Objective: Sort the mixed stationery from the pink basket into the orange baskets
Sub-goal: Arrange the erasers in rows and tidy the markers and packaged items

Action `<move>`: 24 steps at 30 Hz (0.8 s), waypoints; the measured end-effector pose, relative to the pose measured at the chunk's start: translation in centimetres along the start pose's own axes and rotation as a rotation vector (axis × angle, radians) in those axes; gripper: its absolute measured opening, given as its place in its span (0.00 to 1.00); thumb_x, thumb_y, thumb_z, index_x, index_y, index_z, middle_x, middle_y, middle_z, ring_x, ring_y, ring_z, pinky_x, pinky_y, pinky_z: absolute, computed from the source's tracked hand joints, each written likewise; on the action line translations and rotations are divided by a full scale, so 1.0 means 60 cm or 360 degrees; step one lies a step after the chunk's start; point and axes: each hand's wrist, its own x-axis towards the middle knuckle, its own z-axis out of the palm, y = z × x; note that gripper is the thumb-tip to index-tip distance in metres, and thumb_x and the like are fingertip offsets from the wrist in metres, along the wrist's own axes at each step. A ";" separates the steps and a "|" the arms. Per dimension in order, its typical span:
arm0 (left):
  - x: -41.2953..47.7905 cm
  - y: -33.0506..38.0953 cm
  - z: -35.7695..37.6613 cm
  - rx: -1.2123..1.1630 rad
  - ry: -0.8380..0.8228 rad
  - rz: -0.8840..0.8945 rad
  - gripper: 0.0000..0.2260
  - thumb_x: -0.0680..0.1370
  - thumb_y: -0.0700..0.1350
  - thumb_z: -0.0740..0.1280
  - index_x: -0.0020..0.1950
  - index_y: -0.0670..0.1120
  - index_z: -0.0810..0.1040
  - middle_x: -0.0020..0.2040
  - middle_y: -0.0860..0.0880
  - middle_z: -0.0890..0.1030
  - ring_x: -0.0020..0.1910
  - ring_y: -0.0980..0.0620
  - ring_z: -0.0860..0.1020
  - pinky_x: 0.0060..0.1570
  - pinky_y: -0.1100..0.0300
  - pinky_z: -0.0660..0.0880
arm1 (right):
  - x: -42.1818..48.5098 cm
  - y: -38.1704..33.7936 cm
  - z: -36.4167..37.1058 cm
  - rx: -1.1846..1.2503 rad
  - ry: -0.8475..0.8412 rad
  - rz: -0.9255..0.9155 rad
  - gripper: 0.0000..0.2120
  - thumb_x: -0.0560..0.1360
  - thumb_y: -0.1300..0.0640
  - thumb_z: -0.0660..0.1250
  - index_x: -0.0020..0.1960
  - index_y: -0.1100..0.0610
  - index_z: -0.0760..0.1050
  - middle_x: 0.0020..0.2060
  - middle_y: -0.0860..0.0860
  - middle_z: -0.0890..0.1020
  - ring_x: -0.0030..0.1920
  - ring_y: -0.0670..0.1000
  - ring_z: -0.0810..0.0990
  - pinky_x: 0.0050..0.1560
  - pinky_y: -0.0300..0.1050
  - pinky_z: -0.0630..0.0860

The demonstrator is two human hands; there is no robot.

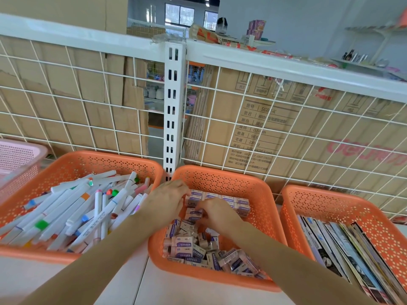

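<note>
Both hands reach into the middle orange basket (259,194), which holds several boxed erasers (187,247), some stacked in neat rows at the back (241,204). My left hand (167,199) rests fingers-down on the erasers at the basket's back left. My right hand (217,213) has its fingers curled on an eraser (195,213) in the stack. The left orange basket (72,164) is full of white markers (72,216). The right orange basket (330,201) holds upright booklets (343,245). The pink basket (19,155) sits at the far left, its inside hidden.
A white wire grid (242,119) with a slotted upright post (172,106) stands right behind the baskets, with cardboard boxes (66,84) behind it. The baskets sit on a white shelf (176,291).
</note>
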 end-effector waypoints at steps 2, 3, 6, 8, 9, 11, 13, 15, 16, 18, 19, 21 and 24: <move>0.000 0.001 -0.001 0.0019 -0.0010 -0.0002 0.15 0.80 0.40 0.56 0.64 0.51 0.74 0.64 0.56 0.72 0.65 0.57 0.69 0.66 0.54 0.60 | -0.003 0.004 0.001 0.0008 0.0017 0.0000 0.16 0.73 0.56 0.69 0.60 0.59 0.77 0.53 0.57 0.80 0.53 0.57 0.78 0.52 0.48 0.72; 0.001 0.002 -0.002 0.0027 -0.0013 -0.0002 0.15 0.80 0.40 0.56 0.64 0.51 0.74 0.65 0.57 0.71 0.65 0.57 0.68 0.66 0.55 0.60 | -0.004 0.006 0.001 0.0016 0.0034 0.0002 0.16 0.73 0.56 0.69 0.60 0.59 0.76 0.53 0.56 0.80 0.53 0.57 0.78 0.52 0.47 0.72; 0.001 0.001 -0.001 0.0023 -0.0008 -0.0003 0.15 0.80 0.41 0.56 0.64 0.52 0.74 0.65 0.57 0.71 0.65 0.57 0.68 0.66 0.55 0.60 | -0.004 0.008 0.002 0.0039 0.0074 -0.0005 0.14 0.73 0.58 0.69 0.58 0.58 0.77 0.52 0.56 0.79 0.52 0.56 0.78 0.50 0.45 0.71; 0.000 0.001 -0.001 0.0022 -0.0002 -0.0002 0.15 0.80 0.41 0.56 0.63 0.51 0.74 0.64 0.57 0.72 0.65 0.57 0.69 0.66 0.55 0.60 | -0.002 0.006 0.004 0.0048 0.0087 -0.0029 0.13 0.74 0.58 0.68 0.57 0.58 0.78 0.52 0.55 0.80 0.52 0.55 0.78 0.50 0.45 0.71; 0.000 0.000 -0.001 0.0023 -0.0002 0.0000 0.15 0.80 0.41 0.56 0.63 0.51 0.74 0.64 0.57 0.72 0.65 0.58 0.68 0.66 0.55 0.60 | 0.000 0.004 0.004 0.0050 0.0087 -0.0039 0.12 0.74 0.58 0.67 0.57 0.58 0.78 0.52 0.55 0.80 0.52 0.55 0.78 0.51 0.46 0.72; 0.000 0.000 -0.001 0.0042 -0.0009 -0.0001 0.15 0.80 0.41 0.56 0.63 0.52 0.73 0.64 0.58 0.71 0.65 0.59 0.68 0.65 0.55 0.59 | 0.003 0.001 0.003 0.0046 0.0083 -0.0058 0.11 0.74 0.58 0.66 0.56 0.58 0.78 0.52 0.55 0.80 0.53 0.55 0.78 0.53 0.48 0.73; 0.001 -0.001 0.000 0.0055 -0.0012 -0.0005 0.14 0.81 0.42 0.56 0.64 0.53 0.73 0.64 0.58 0.71 0.65 0.59 0.67 0.65 0.56 0.58 | 0.005 -0.003 0.002 0.0042 0.0081 -0.0060 0.11 0.74 0.59 0.65 0.56 0.59 0.77 0.53 0.55 0.79 0.53 0.56 0.77 0.53 0.49 0.73; 0.002 0.000 0.000 0.0064 -0.0017 -0.0006 0.14 0.80 0.42 0.56 0.64 0.53 0.73 0.64 0.58 0.70 0.65 0.59 0.67 0.65 0.56 0.58 | 0.006 -0.006 0.002 0.0031 0.0095 -0.0049 0.11 0.75 0.59 0.65 0.56 0.59 0.77 0.53 0.56 0.79 0.53 0.57 0.77 0.52 0.49 0.72; 0.002 0.000 0.000 0.0066 -0.0020 -0.0005 0.14 0.80 0.42 0.56 0.64 0.53 0.73 0.64 0.58 0.70 0.65 0.59 0.67 0.65 0.55 0.58 | 0.006 -0.008 0.001 0.0022 0.0105 -0.0044 0.11 0.75 0.58 0.65 0.56 0.60 0.77 0.53 0.56 0.78 0.53 0.57 0.77 0.51 0.49 0.72; 0.002 0.000 0.001 0.0061 -0.0025 0.0000 0.15 0.80 0.42 0.56 0.64 0.52 0.73 0.64 0.58 0.71 0.65 0.59 0.67 0.65 0.55 0.59 | 0.005 -0.008 0.000 0.0020 0.0127 -0.0037 0.10 0.75 0.57 0.64 0.55 0.59 0.77 0.52 0.55 0.78 0.52 0.56 0.78 0.50 0.49 0.72; 0.002 -0.001 0.001 0.0052 -0.0024 0.0004 0.14 0.80 0.41 0.56 0.64 0.52 0.73 0.64 0.57 0.71 0.65 0.58 0.68 0.65 0.55 0.59 | 0.003 -0.008 -0.002 0.0045 0.0140 -0.0034 0.10 0.75 0.56 0.65 0.53 0.58 0.77 0.50 0.54 0.79 0.51 0.56 0.78 0.48 0.48 0.72; 0.001 -0.001 0.002 0.0028 -0.0013 0.0007 0.14 0.80 0.41 0.57 0.63 0.51 0.74 0.63 0.56 0.72 0.64 0.56 0.69 0.65 0.54 0.60 | -0.002 -0.007 -0.003 0.0141 0.0094 -0.0040 0.09 0.75 0.54 0.65 0.51 0.57 0.80 0.48 0.53 0.82 0.48 0.54 0.79 0.46 0.46 0.74; 0.002 -0.001 0.002 0.0056 -0.0029 0.0003 0.14 0.80 0.41 0.57 0.63 0.51 0.74 0.63 0.56 0.72 0.64 0.56 0.68 0.65 0.53 0.60 | -0.011 -0.011 -0.001 0.0333 -0.0125 -0.0026 0.09 0.75 0.53 0.67 0.51 0.56 0.82 0.48 0.52 0.83 0.47 0.52 0.80 0.49 0.48 0.77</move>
